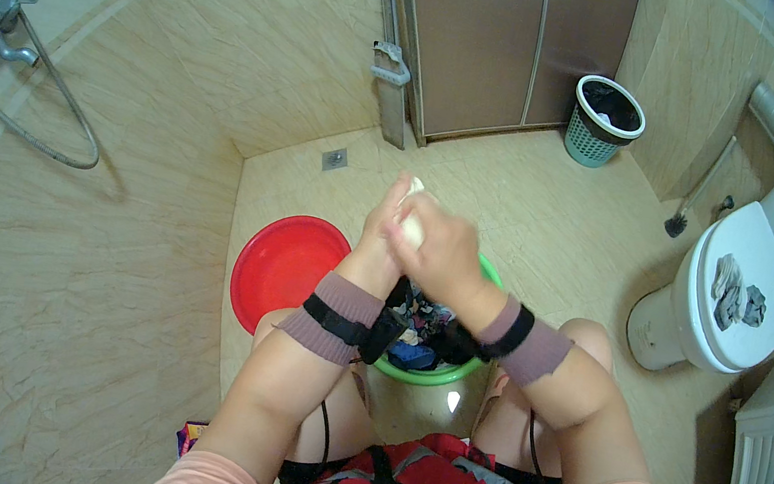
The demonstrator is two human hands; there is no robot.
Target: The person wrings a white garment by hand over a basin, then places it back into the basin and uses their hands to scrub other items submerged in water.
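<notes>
Above a green basin [426, 379], my left hand [385, 217] and my right hand [446, 245] are pressed together around a cream-white item [411, 231]. One end of it shows at the top of my left hand; the rest is mostly covered by my fingers. Blur and the covering fingers leave unclear whether it is cloth or soap. Below my wrists, the basin holds dark, blue and patterned clothes [423, 324], partly hidden by my forearms. A red basin [288, 268] stands on the floor to the left, partly behind my left arm.
To the right is a toilet [748, 284] with grey cloth pieces [731, 297] on its lid. A toilet brush [677, 223] and a lined waste basket [605, 125] stand farther back. A floor drain [334, 159] lies ahead. A shower hose [73, 116] hangs on the left wall.
</notes>
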